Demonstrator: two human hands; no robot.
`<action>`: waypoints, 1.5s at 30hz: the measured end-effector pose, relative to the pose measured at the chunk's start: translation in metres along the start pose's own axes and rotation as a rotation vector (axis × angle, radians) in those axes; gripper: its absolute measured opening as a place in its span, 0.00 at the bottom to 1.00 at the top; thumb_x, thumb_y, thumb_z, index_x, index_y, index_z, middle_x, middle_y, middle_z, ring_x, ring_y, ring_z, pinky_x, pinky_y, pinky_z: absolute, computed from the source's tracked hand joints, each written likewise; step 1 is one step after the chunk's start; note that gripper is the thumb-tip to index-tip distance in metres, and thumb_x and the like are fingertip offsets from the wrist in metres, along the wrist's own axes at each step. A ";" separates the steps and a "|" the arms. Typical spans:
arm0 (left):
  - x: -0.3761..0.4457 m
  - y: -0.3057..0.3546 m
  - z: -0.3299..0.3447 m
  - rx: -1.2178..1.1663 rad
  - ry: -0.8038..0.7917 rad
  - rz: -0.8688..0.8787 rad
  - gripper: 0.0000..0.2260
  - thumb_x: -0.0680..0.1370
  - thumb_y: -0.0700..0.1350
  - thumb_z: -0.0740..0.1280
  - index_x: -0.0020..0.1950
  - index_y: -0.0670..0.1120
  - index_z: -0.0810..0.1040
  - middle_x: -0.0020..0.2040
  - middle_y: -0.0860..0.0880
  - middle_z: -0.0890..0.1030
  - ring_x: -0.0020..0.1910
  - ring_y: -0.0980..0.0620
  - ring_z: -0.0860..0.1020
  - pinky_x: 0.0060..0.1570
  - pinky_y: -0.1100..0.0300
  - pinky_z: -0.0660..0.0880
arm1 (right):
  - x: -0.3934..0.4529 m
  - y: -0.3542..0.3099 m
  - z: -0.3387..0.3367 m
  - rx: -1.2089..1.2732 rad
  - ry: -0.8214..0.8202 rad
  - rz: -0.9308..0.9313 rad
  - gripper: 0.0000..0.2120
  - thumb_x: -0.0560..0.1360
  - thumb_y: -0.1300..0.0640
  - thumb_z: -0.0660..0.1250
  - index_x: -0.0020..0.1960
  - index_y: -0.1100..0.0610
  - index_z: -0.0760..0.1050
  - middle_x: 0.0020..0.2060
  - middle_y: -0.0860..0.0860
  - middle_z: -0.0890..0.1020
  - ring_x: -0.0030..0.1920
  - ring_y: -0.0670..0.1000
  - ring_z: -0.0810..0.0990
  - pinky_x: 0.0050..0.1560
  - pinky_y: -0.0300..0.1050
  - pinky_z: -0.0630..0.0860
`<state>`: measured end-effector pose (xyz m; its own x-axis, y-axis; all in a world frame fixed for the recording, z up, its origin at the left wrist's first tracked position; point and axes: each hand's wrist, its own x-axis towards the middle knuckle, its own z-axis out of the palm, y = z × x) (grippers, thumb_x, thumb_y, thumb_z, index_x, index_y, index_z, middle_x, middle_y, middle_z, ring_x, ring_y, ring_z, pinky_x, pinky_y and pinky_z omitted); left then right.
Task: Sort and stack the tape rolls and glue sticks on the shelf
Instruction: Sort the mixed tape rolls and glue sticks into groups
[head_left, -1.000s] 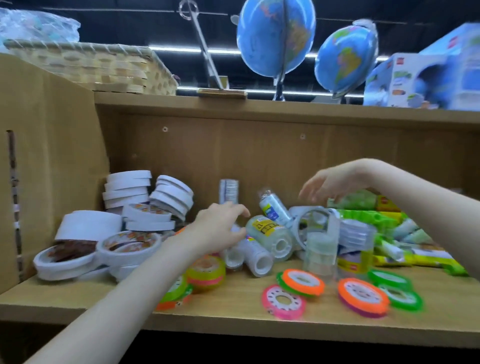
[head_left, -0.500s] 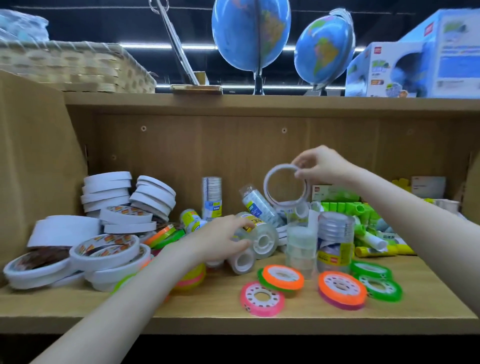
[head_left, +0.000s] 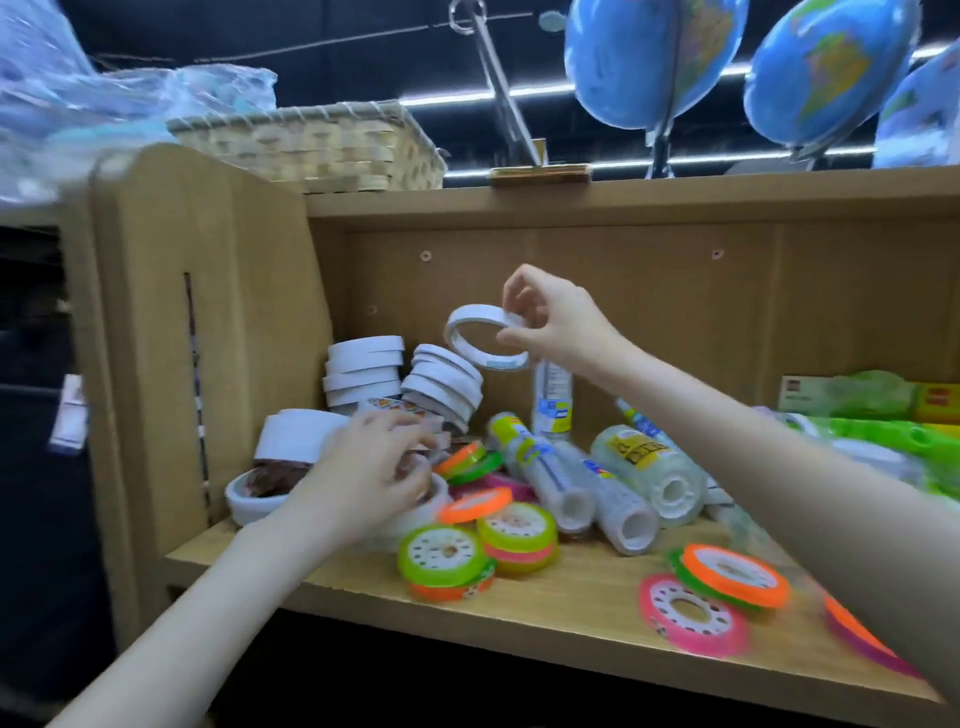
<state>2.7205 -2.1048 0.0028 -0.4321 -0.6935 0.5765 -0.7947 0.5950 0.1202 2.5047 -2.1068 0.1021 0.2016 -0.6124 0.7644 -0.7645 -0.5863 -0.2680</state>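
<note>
My right hand (head_left: 558, 325) pinches a thin white tape roll (head_left: 480, 338) and holds it in the air, tilted, just above the two stacks of white tape rolls (head_left: 363, 374) at the back left of the shelf (head_left: 519, 597). My left hand (head_left: 369, 467) reaches onto the white rolls at the front left (head_left: 254, 499); its fingers are blurred and curled over them. Clear tape packs (head_left: 644, 467) lie in the middle. Neon tape discs (head_left: 441, 558) lie near the front edge. Green glue sticks (head_left: 893, 441) sit at the right.
The shelf's side panel (head_left: 208, 322) stands close on the left. Above, the top board carries a woven basket (head_left: 311, 140) and blue globes (head_left: 644, 57). A pink disc (head_left: 691, 616) and an orange one (head_left: 732, 574) lie near the front right edge.
My right hand has carried the thin white roll leftward, over the white stacks. My left hand has moved left from the clear packs to the front white rolls. The view has shifted left.
</note>
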 end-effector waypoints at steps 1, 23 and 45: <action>-0.004 -0.012 -0.001 0.007 0.056 -0.050 0.30 0.66 0.63 0.48 0.56 0.52 0.79 0.63 0.51 0.75 0.65 0.47 0.68 0.62 0.47 0.67 | 0.002 -0.007 0.015 -0.002 0.030 -0.040 0.11 0.67 0.64 0.72 0.43 0.56 0.71 0.32 0.42 0.72 0.29 0.38 0.70 0.35 0.31 0.66; 0.013 0.014 -0.002 -0.163 0.245 -0.031 0.26 0.67 0.55 0.51 0.54 0.43 0.78 0.56 0.44 0.76 0.57 0.41 0.72 0.58 0.49 0.67 | -0.022 0.028 -0.060 -0.422 -0.539 0.215 0.05 0.74 0.54 0.66 0.49 0.47 0.77 0.48 0.50 0.82 0.49 0.51 0.80 0.54 0.46 0.76; 0.122 0.199 0.088 -0.122 -0.418 0.382 0.15 0.75 0.49 0.67 0.61 0.49 0.72 0.60 0.52 0.76 0.59 0.50 0.73 0.52 0.57 0.67 | -0.094 0.105 -0.161 -0.558 -0.246 0.427 0.12 0.70 0.56 0.69 0.53 0.50 0.76 0.47 0.51 0.79 0.43 0.51 0.74 0.39 0.36 0.63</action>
<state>2.4717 -2.1065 0.0258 -0.8299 -0.5075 0.2316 -0.5055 0.8598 0.0729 2.3074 -2.0252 0.0960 -0.1011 -0.8659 0.4898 -0.9912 0.0453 -0.1246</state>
